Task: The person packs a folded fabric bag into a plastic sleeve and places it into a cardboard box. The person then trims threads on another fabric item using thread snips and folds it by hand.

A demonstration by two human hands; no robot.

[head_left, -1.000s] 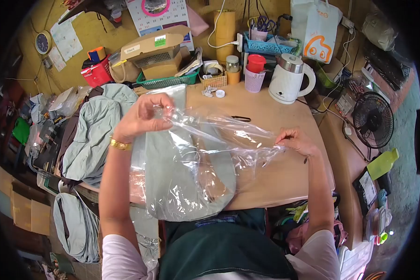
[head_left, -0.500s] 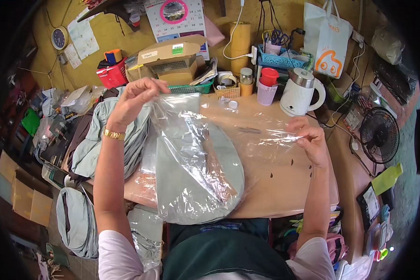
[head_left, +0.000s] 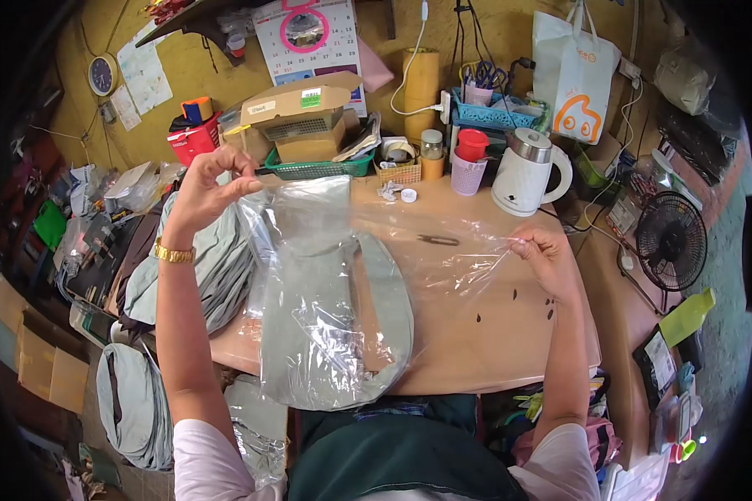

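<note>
A clear plastic bag (head_left: 468, 280) is stretched between my hands above the front of the table. Inside or beneath its film lies a flat grey-green cloth piece (head_left: 309, 275), rounded at the bottom, with a long opening; glare hides how far in it sits. My left hand (head_left: 213, 188), wearing a gold watch on its wrist, pinches the film near its upper left corner. On the right, my right hand (head_left: 543, 255) pinches the drawn-out edge of the film between thumb and fingers. Small dark thread snips (head_left: 439, 240) lie on the table near the stretched film.
Folded grey-green cloths (head_left: 200, 275) are piled left of the bag. Behind stand a green basket (head_left: 317, 169) with a cardboard box, a red cup (head_left: 471, 144) and a white kettle (head_left: 522, 171). A black fan (head_left: 671, 242) is at right. Small dark pieces (head_left: 479, 318) dot the tabletop.
My left hand has moved left and slightly down, its fingers still pinched. The film between my hands is pulled wider, and the cloth piece's opening shows more plainly. My right hand stays nearly in place.
</note>
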